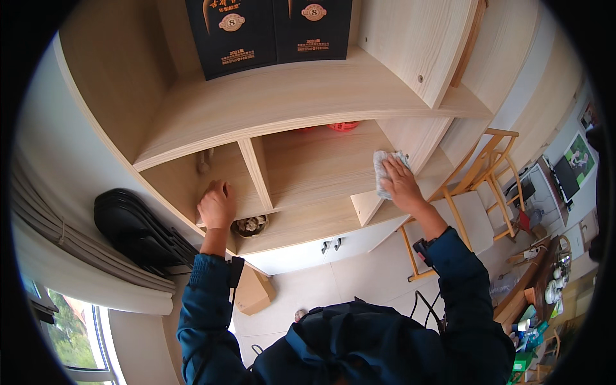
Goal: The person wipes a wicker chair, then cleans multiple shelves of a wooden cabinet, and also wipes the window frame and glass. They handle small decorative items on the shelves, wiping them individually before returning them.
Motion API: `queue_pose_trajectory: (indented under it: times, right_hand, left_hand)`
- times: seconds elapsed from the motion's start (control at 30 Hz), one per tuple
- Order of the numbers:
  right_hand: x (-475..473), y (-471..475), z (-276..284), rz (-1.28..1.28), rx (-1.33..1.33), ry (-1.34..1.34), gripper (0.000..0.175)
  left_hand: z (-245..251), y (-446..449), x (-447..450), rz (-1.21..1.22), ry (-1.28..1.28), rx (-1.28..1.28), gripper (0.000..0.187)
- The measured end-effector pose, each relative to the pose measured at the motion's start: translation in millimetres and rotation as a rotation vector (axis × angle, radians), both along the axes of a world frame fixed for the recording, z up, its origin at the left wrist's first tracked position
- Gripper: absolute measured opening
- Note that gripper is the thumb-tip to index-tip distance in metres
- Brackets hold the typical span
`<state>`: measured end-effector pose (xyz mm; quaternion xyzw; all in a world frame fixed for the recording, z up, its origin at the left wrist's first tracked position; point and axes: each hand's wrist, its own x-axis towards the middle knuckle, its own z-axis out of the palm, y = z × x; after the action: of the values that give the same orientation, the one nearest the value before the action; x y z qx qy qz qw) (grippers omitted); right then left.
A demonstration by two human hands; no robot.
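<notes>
My right hand (401, 185) is on a folded grey-white cloth (381, 180), pressing it near the right end of a shelf board (322, 163) in a light wood-grain cabinet. The cloth lies close to the upright side panel (409, 139). My left hand (217, 204) is in front of the small left compartment, its fingers curled in a loose fist. Nothing shows in it, though the palm side is partly hidden. Beside that wrist, on a lower shelf, sits a round basket (250, 225) of pale, lumpy pieces. A short upright divider (255, 173) stands between my hands.
Two black printed boxes (269, 36) stand on the upper shelf. Red plastic items (343, 126) sit deeper in the middle compartment. Black folding chairs (132, 226) lean at left. A wooden chair (462, 211) is close by my right arm. A cardboard box (254, 288) rests on the floor.
</notes>
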<state>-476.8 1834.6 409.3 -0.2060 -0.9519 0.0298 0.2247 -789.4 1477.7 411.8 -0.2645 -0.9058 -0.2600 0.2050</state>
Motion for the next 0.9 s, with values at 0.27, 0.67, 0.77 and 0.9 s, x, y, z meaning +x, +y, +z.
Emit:
queue_pose_trajectory:
  times: [0.27,0.67,0.77,0.9]
  right_hand:
    - [-129,-139,-4,0.357,0.009,0.119,0.064]
    - [-4,-24,5,0.057,0.312,-0.081,0.056]
    - [-16,-5,0,-0.091,0.016,-0.121,0.060]
    - [-96,-20,-10,-0.063,0.079,-0.094,0.071]
  left_hand:
    - [-1,4,-7,0.012,0.020,-0.049,0.021]
    - [1,3,-7,0.022,-0.012,-0.037,0.025]
    - [3,4,-6,0.037,-0.029,-0.048,0.025]
    - [3,3,-5,0.044,-0.028,-0.076,0.024]
